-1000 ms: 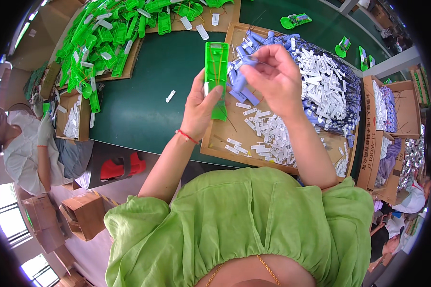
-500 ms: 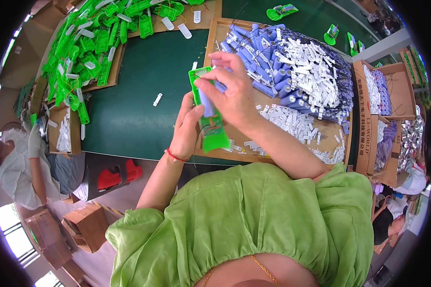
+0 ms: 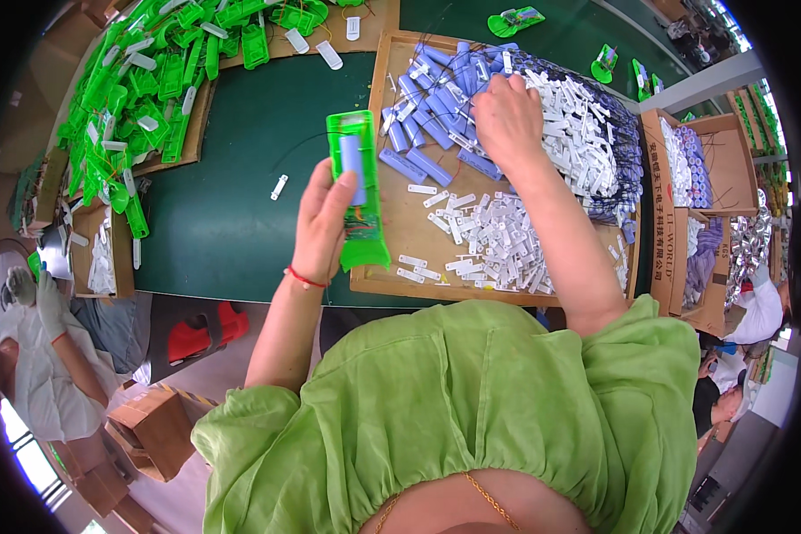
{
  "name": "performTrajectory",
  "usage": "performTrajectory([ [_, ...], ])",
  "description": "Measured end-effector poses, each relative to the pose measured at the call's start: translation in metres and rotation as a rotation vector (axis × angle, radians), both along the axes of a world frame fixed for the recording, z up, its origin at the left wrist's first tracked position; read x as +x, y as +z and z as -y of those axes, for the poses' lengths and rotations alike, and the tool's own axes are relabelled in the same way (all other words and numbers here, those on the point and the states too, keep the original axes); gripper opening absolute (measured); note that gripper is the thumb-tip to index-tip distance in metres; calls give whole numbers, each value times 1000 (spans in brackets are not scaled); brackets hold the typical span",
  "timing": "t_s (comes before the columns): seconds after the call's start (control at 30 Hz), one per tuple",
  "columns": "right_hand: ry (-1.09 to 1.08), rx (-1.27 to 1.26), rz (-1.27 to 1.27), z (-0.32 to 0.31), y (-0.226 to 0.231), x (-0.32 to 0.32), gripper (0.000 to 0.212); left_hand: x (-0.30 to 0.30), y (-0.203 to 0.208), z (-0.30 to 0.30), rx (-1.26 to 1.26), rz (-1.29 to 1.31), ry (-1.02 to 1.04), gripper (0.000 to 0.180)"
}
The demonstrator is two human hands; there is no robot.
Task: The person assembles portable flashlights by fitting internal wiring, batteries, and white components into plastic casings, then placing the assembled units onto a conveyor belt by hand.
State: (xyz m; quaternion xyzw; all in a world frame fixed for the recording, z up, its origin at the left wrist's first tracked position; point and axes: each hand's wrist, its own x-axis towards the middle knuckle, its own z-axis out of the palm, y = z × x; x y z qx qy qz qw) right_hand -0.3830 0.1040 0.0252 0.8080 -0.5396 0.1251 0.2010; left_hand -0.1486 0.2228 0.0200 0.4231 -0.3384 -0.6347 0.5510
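Observation:
My left hand grips a green plastic casing, held upright over the table by its left side. Inside the casing lies a blue-violet cylindrical battery cell, with a small wired board below it. A thin dark wire trails left from the casing. My right hand is in a wooden tray, fingertips bent down where loose battery cells meet a heap of white-topped cells. Its fingers are drawn together, and whatever they hold is hidden. Small white plastic clips lie in the tray nearer me.
A large pile of green casings covers the far left. One white clip lies on the green tabletop. Cardboard boxes with cells stand at the right. A co-worker's gloved hand shows at the left.
My right hand has left the casing's upper end and moved right to the cells in the tray. The left hand has shifted slightly left with the casing, whose inside now shows more openly.

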Motion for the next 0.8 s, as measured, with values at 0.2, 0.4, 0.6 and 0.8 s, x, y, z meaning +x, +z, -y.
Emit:
performTrajectory([
  [0.2,124,289,812,-10,19,-5,12,8,-7,-6,15,-40,-62,33],
  [0.4,681,-392,586,-49,51,9,24,-2,3,-1,-145,106,-37,36],
  [0.6,732,-424,488,-61,60,10,30,-23,20,6,-233,21,-48,48],
  [0.8,543,-30,1022,-67,56,26,17,-29,19,8,-225,117,-77,42],
])
